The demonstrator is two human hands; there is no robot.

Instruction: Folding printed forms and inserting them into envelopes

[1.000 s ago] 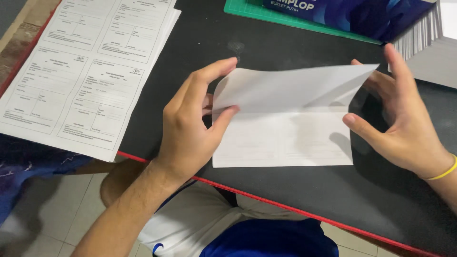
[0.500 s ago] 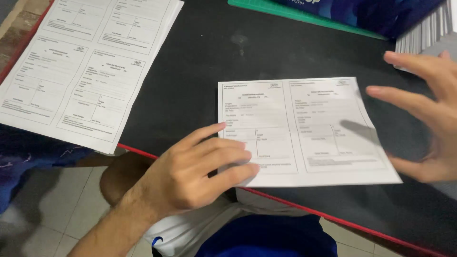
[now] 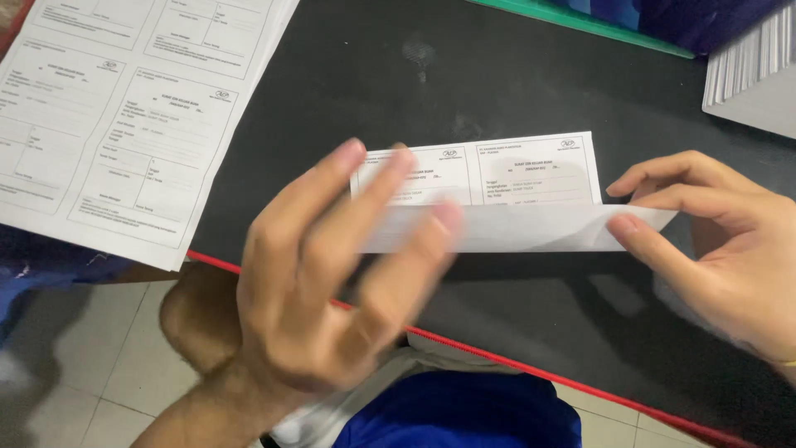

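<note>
Printed form (image 3: pixel 497 195) lies on the black table (image 3: pixel 531 91), near edge folded up. Right hand (image 3: pixel 713 249) pinches that fold's corner. Left hand (image 3: pixel 332 274), fingers spread, rests on the form.

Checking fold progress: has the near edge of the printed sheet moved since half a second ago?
Yes. The sheet's near edge has been folded up, away from the table's red edge, now covering its lower half; the right hand pinches the fold.
</note>
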